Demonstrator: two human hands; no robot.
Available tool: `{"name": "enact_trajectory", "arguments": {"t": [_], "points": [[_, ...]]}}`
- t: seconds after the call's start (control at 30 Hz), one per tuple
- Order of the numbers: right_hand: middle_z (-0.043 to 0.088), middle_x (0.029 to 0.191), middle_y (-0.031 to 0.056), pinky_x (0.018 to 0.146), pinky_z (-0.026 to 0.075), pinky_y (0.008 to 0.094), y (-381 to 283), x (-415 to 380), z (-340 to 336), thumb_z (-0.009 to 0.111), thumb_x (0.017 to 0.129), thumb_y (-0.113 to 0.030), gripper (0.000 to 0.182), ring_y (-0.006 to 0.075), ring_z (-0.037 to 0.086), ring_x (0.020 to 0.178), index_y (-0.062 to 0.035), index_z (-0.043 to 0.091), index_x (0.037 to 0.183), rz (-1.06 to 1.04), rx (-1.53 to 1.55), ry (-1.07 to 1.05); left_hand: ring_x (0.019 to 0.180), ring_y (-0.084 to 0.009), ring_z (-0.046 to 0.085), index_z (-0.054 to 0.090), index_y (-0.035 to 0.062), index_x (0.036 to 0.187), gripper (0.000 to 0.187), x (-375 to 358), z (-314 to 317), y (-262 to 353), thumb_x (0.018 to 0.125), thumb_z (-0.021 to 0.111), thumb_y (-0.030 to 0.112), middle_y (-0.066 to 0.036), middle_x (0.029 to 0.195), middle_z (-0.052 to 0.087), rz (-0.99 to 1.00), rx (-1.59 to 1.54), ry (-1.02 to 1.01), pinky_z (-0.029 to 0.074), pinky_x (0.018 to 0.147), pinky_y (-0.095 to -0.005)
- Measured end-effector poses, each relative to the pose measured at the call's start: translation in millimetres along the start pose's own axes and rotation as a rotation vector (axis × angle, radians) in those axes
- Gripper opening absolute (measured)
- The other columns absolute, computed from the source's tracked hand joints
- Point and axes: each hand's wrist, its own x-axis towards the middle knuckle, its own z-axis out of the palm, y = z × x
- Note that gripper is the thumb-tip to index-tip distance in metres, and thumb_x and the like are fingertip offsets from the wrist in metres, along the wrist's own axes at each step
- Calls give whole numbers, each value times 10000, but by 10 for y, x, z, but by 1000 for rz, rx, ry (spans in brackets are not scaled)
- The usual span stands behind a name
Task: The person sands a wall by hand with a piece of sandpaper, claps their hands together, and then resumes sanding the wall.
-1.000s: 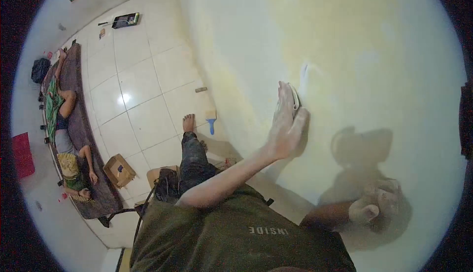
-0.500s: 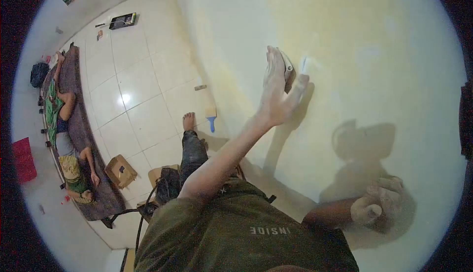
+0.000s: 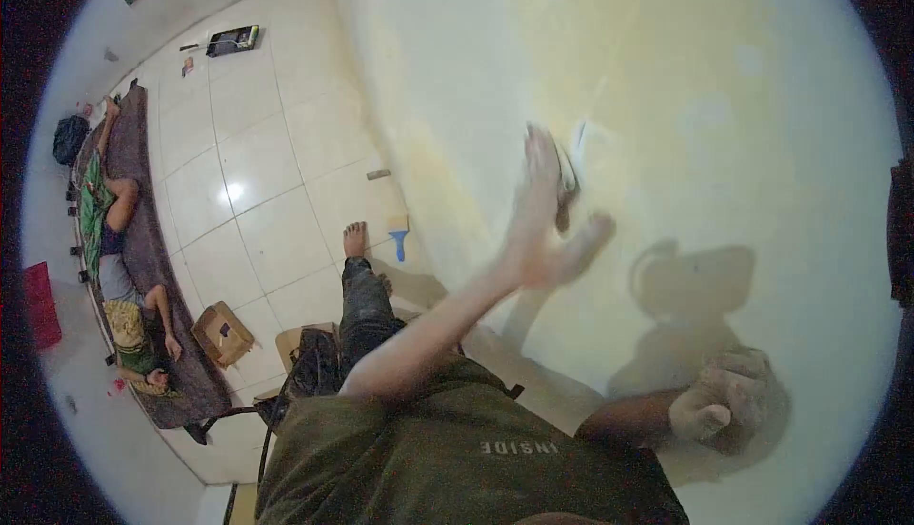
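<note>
My left hand (image 3: pixel 543 230), dusty and slightly blurred, lies against the pale yellow and white wall (image 3: pixel 657 68). Its fingers are straight and together, and the thumb sticks out to the right. Under the fingers, pressed to the wall, is a thin folded sheet (image 3: pixel 566 178) that looks like sandpaper; most of it is hidden. A bright white mark (image 3: pixel 579 139) shows on the wall just beside it. Lower right, my right hand (image 3: pixel 728 396), coated in pale dust, is curled close to the wall. Whatever its bent fingers may enclose is hidden.
On the tiled floor lie a blue-handled brush (image 3: pixel 399 237), a small block (image 3: pixel 379 175), a cardboard box (image 3: pixel 224 335) and a black paint tray (image 3: pixel 231 40). A person (image 3: pixel 119 268) lies on a dark bench (image 3: pixel 176 354) at left. My foot (image 3: pixel 354 239) stands near the brush.
My left hand has slid down the wall with the sheet, its thumb spreading lower. My right hand stays curled in nearly the same spot. The whole view has shifted slightly.
</note>
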Motion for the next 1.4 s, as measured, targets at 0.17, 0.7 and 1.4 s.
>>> {"name": "enact_trajectory", "arguments": {"t": [0.17,0.7,1.4], "points": [[558,579,79,450,403,383,-101,-91,29,555,1053,-263,336,228,526,474,20,614,882,25,-72,28,1557,-539,60,8,-224,1543,1070,301,-135,-118,965,651,407,-452,1627,82,7,44,78,74,1279,-531],[662,696,29,431,494,350,167,-83,-62,515,1015,-275,341,185,638,521,-44,610,1248,-96,-114,-99,1551,-559,-43,-27,-191,1562,1231,207,35,233,884,703,532,-442,1639,-44,177,52,-44,40,1266,-582],[604,674,23,540,464,392,420,196,185,567,1043,-340,310,188,574,546,-88,686,1179,101,14,-56,1547,-572,-15,3,-192,1562,1463,1080,-31,788,745,684,813,-450,1630,0,233,140,-51,59,1251,-630]]}}
